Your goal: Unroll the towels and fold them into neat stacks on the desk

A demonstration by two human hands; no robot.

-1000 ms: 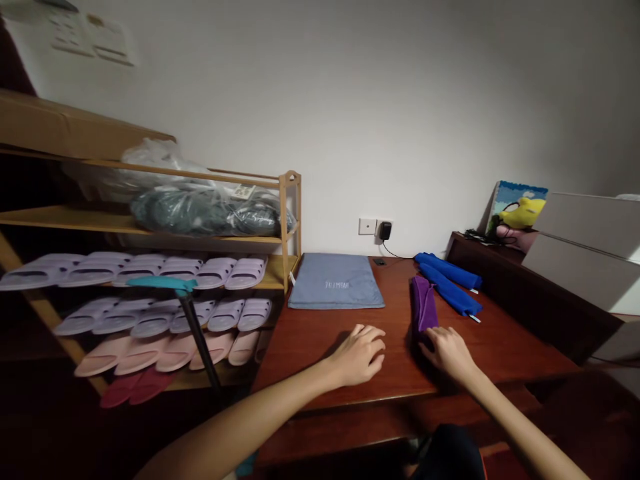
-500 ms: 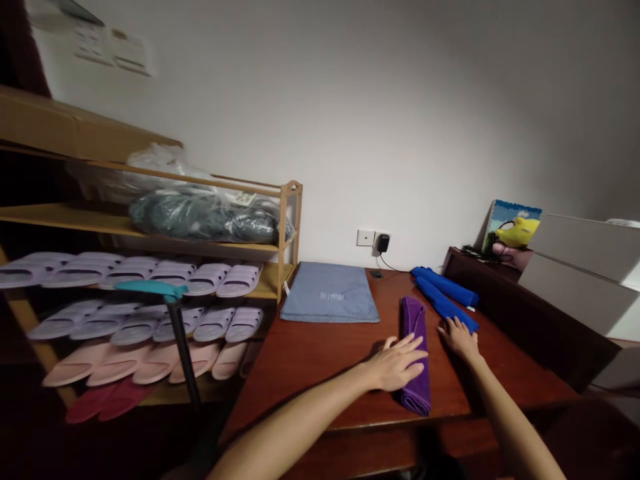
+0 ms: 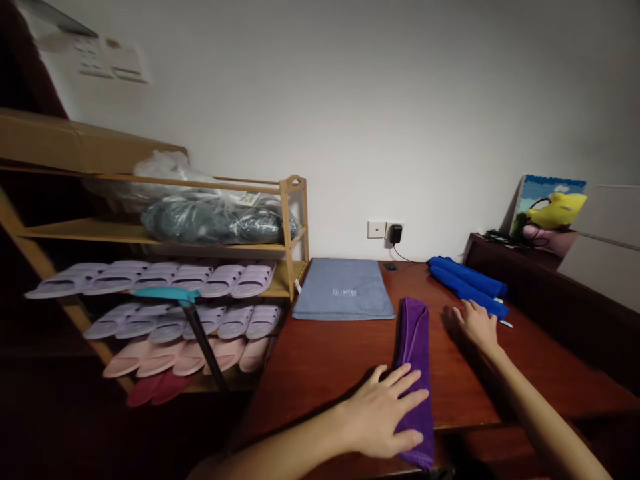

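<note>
My left hand lies with fingers spread on a purple towel, folded or rolled into a long strip. The towel's near end reaches the front edge of the wooden table, partly under my hand. My right hand hovers or rests lightly near two blue rolled towels, its fingers apart and slightly bent. Its fingertips are close to the nearer blue roll; whether they touch it I cannot tell. A grey-blue folded cloth with white lettering lies flat at the back left of the table.
On the left stands a wooden rack with several pairs of slippers and a plastic-wrapped bundle. A teal-topped pole stands before it. At the wall is a black plug. White boxes and a yellow plush are at right.
The purple towel has slid toward me, with my left hand on it, its near end now at the table's front edge. My right hand stays by the blue towels. The view has shifted slightly.
</note>
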